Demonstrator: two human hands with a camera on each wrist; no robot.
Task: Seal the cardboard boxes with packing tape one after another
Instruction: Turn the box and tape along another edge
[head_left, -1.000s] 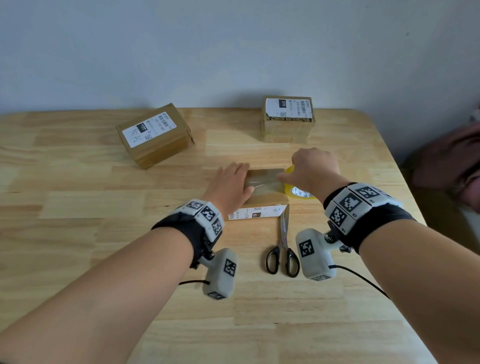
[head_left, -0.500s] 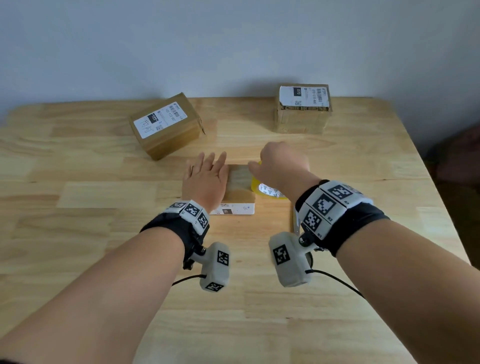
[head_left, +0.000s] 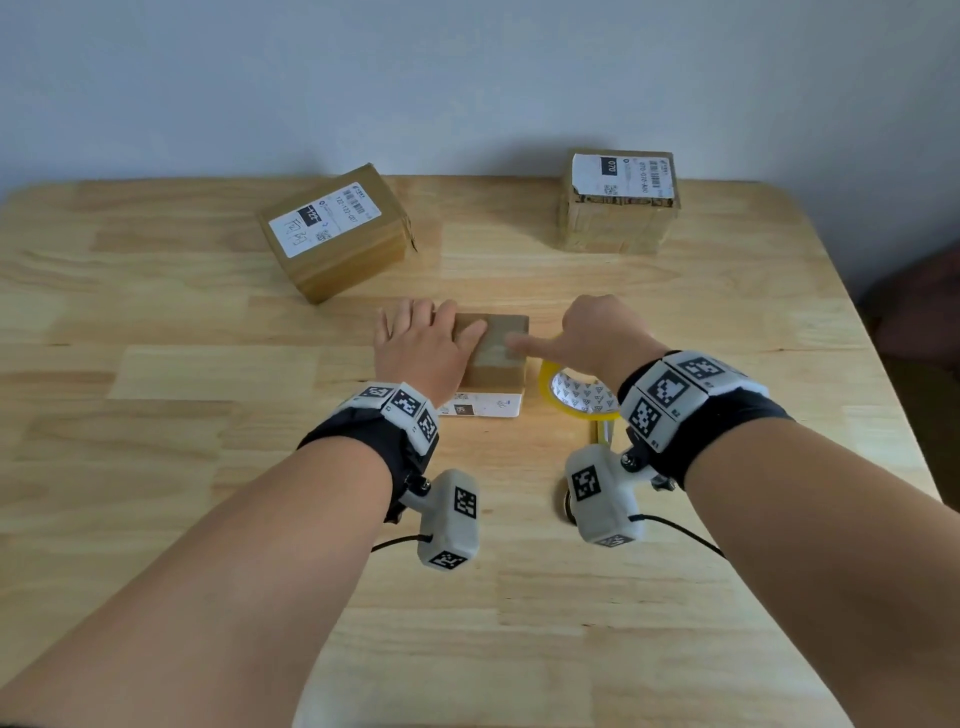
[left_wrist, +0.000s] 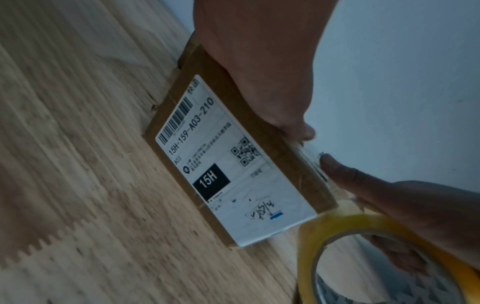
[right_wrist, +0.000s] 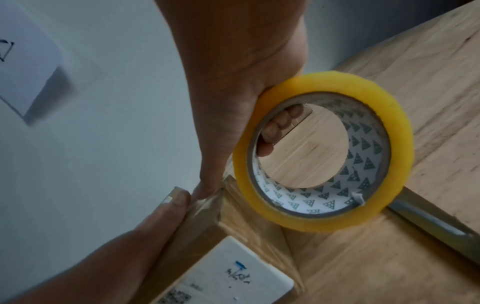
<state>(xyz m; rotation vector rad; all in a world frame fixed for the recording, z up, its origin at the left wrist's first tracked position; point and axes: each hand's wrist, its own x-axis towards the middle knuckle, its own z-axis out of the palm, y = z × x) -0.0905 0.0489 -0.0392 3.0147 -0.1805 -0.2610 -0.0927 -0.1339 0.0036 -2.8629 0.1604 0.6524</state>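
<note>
A small cardboard box with a white label on its near side lies mid-table. My left hand rests flat on its left part, fingers straight, the thumb along the top. My right hand grips a yellow roll of packing tape just right of the box, and its thumb reaches onto the box top. In the right wrist view its fingers curl through the core of the tape roll, and clear tape runs over the box corner. The left wrist view shows the box label and the roll.
Two more cardboard boxes stand at the back of the wooden table: one back left, one back right. Scissors lie under my right wrist, mostly hidden; a blade shows beside the roll. A wall stands behind.
My left hand slid left and flattened on the box. My right hand brought the roll down beside the box's right end, and its thumb now stretches onto the top.
</note>
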